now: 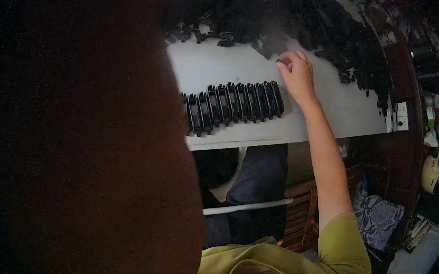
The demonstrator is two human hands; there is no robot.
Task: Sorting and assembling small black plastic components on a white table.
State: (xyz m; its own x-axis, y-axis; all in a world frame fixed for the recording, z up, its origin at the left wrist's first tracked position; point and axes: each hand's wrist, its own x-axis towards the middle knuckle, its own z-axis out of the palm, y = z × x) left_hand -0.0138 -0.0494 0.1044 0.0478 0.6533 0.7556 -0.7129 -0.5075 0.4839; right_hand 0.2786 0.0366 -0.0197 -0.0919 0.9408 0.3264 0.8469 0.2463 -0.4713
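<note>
The right hand (297, 74) pinches a small black part at the edge of the pile (338, 33) near the table's (343, 110) far edge. The finished row (234, 105) lies near the front edge; picking seems underway. The left hand is hidden.

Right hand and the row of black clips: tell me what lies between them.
In the head view, only bare white tabletop separates the right hand from the row of black clips; the loose pile of black parts lies beyond the hand.
</note>
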